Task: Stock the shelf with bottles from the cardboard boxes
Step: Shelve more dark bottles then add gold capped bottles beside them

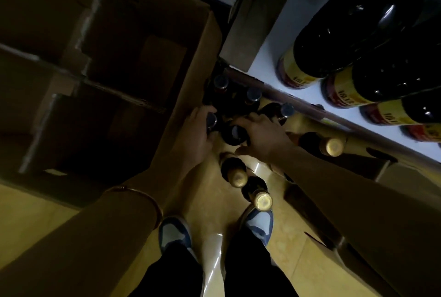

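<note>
An open cardboard box [100,77] stands on the floor [43,220] at left. Right of it, a cluster of dark-capped bottles [253,96] stands on the floor beneath the shelf [269,58]. Large bottles [338,41] sit in a row on the shelf. Three gold-capped bottles [262,201] stand nearer the person's shoes [174,232].

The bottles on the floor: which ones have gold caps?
The three nearest the shoes: caps at and. The others have dark caps.

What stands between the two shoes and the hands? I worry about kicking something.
In the head view, two gold-capped bottles stand on the floor between the shoes and the hands, right hand nearer them.
</note>
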The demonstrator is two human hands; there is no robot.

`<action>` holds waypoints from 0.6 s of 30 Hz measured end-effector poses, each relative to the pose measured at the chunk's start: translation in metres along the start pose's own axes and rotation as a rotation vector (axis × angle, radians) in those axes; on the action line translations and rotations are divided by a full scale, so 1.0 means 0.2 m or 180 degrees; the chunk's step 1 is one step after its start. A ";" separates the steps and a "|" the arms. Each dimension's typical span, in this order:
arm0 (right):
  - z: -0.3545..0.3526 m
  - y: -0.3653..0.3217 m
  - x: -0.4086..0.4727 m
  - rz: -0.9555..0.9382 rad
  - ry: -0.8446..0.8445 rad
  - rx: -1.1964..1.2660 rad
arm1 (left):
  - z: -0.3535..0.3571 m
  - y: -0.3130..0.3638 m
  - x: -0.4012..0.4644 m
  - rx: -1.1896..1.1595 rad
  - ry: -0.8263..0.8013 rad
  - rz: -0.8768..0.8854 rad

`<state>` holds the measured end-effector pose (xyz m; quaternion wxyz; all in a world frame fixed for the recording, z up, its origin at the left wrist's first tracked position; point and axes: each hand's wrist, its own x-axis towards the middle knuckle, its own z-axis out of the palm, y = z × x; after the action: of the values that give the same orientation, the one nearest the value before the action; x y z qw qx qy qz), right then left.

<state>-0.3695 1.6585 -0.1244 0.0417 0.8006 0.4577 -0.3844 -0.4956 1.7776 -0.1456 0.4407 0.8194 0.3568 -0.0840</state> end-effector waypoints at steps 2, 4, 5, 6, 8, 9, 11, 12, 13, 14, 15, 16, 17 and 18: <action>0.01 0.02 0.04 -0.0106 0.0004 0.0130 | 0.02 -0.03 0.04 -0.0262 0.0096 -0.0230; 0.01 0.04 0.09 -0.0193 -0.0054 0.0260 | 0.03 -0.06 0.08 -0.0645 0.0046 -0.0443; 0.01 0.05 0.11 -0.0227 -0.0091 0.0356 | 0.04 -0.07 0.10 -0.0844 0.0005 -0.0499; 0.01 0.06 0.14 -0.0271 -0.0151 0.0449 | 0.06 -0.09 0.11 -0.0938 -0.0032 -0.0504; 0.00 0.08 0.19 -0.0403 -0.0330 0.0465 | 0.09 -0.12 0.14 -0.0876 -0.0105 -0.0404; 0.01 0.08 0.21 -0.0485 -0.0421 0.0393 | 0.10 -0.13 0.15 -0.0926 -0.0118 -0.0318; 0.01 0.09 0.24 -0.0606 -0.0552 0.0287 | 0.12 -0.15 0.17 -0.1146 -0.0136 -0.0160; 0.03 0.09 0.26 -0.0661 -0.0558 0.0283 | 0.13 -0.16 0.18 -0.1217 -0.0109 -0.0095; 0.04 0.10 0.27 -0.0707 -0.0527 0.0303 | 0.14 -0.17 0.19 -0.1267 -0.0071 -0.0012; 0.05 0.12 0.28 -0.0740 -0.0480 0.0330 | 0.15 -0.18 0.20 -0.1261 -0.0052 0.0019; 0.07 0.13 0.28 -0.0766 -0.0422 0.0369 | 0.15 -0.18 0.21 -0.1241 -0.0052 0.0007; 0.07 0.14 0.28 -0.0788 -0.0366 0.0412 | 0.15 -0.18 0.21 -0.1171 -0.0065 -0.0070; 0.08 0.15 0.27 -0.0810 -0.0307 0.0448 | 0.15 -0.19 0.21 -0.1100 -0.0084 -0.0135; 0.08 0.15 0.27 -0.0821 -0.0258 0.0448 | 0.16 -0.19 0.21 -0.1036 -0.0095 -0.0180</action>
<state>-0.3399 1.6723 -0.1789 -0.0458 0.7200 0.5266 -0.4497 -0.4842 1.7880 -0.2080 0.5704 0.7254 0.3820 -0.0496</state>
